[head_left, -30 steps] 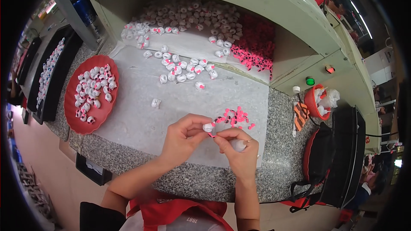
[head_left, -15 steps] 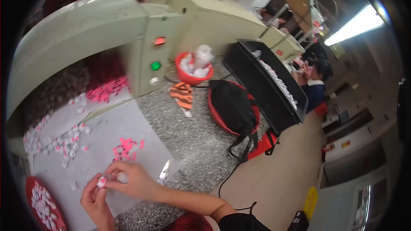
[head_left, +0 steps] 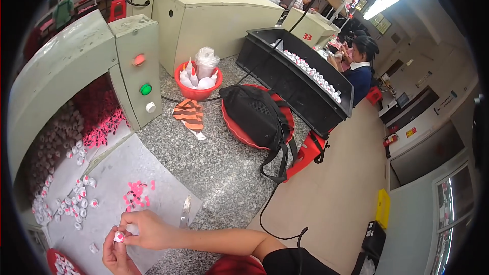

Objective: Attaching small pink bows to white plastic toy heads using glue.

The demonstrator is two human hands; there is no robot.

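My left hand pinches a small white rounded piece with a pink patch on it. Close against it, my right hand is closed around a small translucent squeeze bottle, its fingertips by the piece. Whether those fingertips also grip the piece is hard to see. Both hands are over a white sheet. Just beyond them lies a heap of small pink pieces. Several white pieces with pink patches are scattered to the left. A narrow shiny object lies right of the hands.
A pale green machine with lit buttons holds more pieces inside. Beyond the sheet are a red basket of bottles, a striped cloth, a black bag and a black bin. A red tray stands lower left. A co-worker sits at right.
The whole view has shifted, so the machine, basket and bag appear farther left. My hands stay together at the white piece, still holding it and the bottle.
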